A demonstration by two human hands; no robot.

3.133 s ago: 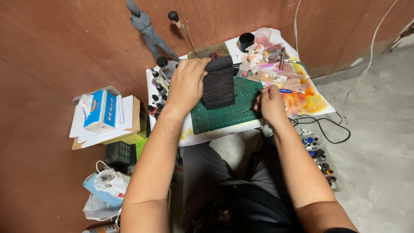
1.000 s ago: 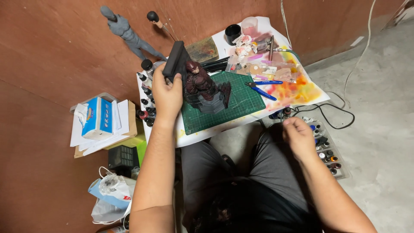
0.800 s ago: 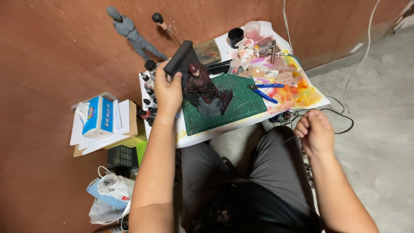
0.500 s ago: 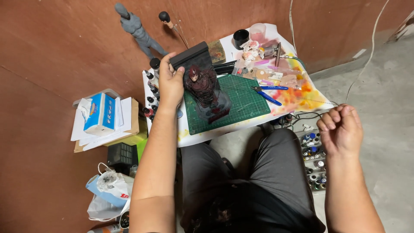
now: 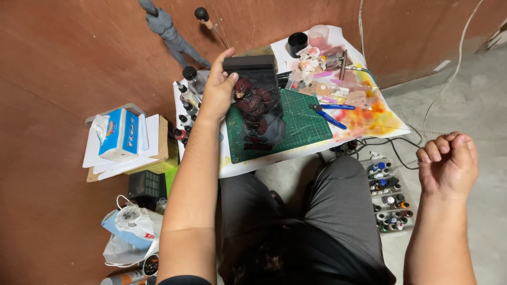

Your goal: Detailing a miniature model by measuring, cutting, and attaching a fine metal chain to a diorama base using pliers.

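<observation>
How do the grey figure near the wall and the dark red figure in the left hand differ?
The grey figure is pale, slim, bare and untouched; the dark red figure is bulky and sits in a clear bag that the left hand grips at its black top. Both are small human-shaped models.

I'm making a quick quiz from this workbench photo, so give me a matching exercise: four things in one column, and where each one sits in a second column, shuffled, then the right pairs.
Things:
1. dark red figure
2. blue-handled pliers
3. tissue box
4. tray of small paint bottles

Places:
A. on a stack of papers, left of the table
B. on the floor by the right knee
C. on the green cutting mat, right part
D. in the left hand, over the mat

Pairs: 1-D, 2-C, 3-A, 4-B
</observation>
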